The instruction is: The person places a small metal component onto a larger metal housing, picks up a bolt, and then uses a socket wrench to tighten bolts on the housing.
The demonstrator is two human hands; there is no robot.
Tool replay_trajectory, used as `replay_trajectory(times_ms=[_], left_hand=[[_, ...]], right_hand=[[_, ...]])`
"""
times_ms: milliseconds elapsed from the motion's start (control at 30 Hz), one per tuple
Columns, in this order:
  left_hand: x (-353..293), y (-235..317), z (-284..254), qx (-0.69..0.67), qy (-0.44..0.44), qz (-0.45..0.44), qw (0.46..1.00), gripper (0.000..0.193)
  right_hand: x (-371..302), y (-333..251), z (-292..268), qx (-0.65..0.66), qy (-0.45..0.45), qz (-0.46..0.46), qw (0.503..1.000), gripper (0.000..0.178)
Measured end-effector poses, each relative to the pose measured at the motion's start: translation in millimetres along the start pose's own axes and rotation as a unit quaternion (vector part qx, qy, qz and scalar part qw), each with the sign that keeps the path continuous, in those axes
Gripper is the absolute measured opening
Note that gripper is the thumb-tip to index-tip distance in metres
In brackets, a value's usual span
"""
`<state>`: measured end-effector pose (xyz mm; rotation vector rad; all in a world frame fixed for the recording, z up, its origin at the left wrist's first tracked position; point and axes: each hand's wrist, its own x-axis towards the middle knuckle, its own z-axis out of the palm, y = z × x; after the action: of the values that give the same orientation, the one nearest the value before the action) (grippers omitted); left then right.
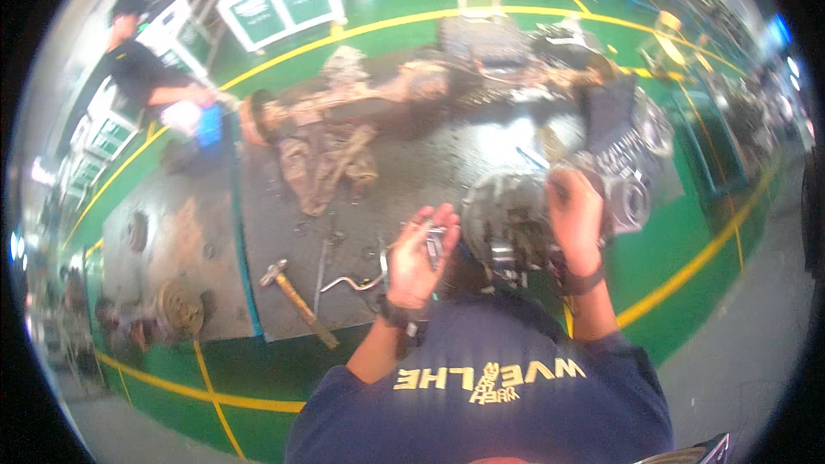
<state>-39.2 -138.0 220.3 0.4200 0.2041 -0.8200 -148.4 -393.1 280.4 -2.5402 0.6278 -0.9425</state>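
Observation:
Palm up, my left hand (419,259) is partly curled around several small shiny metal pieces (434,245) that look like bolts. My right hand (576,206) is at the upper right side of a dark, round metal housing (498,215). Its fingers are bent inward, and whatever is between them is hidden. The housing sits at the near edge of the metal-topped workbench (412,163). Left of my left hand lie a bent crank-shaped bar (354,284), a thin straight rod (322,266) and a wooden-handled hammer (296,299).
A crumpled brown cloth (318,167) lies mid-bench, behind the tools. Long rusty machine parts (369,94) line the far side. A ribbed metal casing (623,155) stands at the right. Another person (129,69) is at the far left, beside a second bench (172,241).

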Motion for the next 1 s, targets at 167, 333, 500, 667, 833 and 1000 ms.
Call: replay_trajectory(times_ms=[167,333,500,667,833,1000], left_hand=[[2,-8,-14,0.017,-0.035,-0.033,0.999,0.024],[-10,-6,-21,0.016,-0.065,-0.037,0.997,0.021],[-14,-10,-40,0.026,-0.068,-0.058,0.996,0.022],[-19,-18,-51,0.055,-0.061,-0.09,0.993,0.032],[-35,-17,-35,0.111,-0.087,-0.097,0.985,0.034],[-43,-25,-34,0.156,-0.149,-0.127,0.968,0.025]], right_hand=[[-5,0,7,0.02,-0.005,-0.001,1.0,0.011],[-9,-10,0,0.014,-0.019,0.009,1.0,0.011],[-12,-27,4,-0.035,-0.084,0.041,0.995,0.016],[-18,-25,0,-0.086,-0.034,-0.037,0.995,0.025],[-44,-88,-20,0.14,-0.2,-0.037,0.969,0.028],[-58,-127,-14,0.21,-0.283,-0.015,0.936,0.025]])
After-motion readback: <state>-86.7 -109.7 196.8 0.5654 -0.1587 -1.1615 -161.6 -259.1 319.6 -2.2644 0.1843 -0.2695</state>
